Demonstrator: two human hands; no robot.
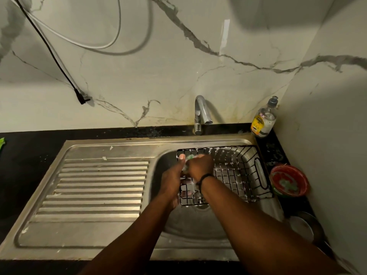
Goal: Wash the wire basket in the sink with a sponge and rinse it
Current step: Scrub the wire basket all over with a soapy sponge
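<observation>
A black wire basket (236, 171) flecked with white foam stands in the steel sink (198, 231), tipped up on its left side. My left hand (171, 181) grips the basket's left wall, thumb up at the rim. My right hand (200, 165) holds a green sponge (189, 157) against the upper left corner of the basket; most of the sponge is hidden under the fingers. The tap (201, 114) stands behind the sink, and no water shows running from it.
A ribbed steel draining board (99, 185) lies left of the basin. A dish-soap bottle (264, 120) stands in the back right corner. A red bowl (289, 180) and a white plate (301, 227) sit on the black counter at the right. Cables (59, 62) hang down the marble wall.
</observation>
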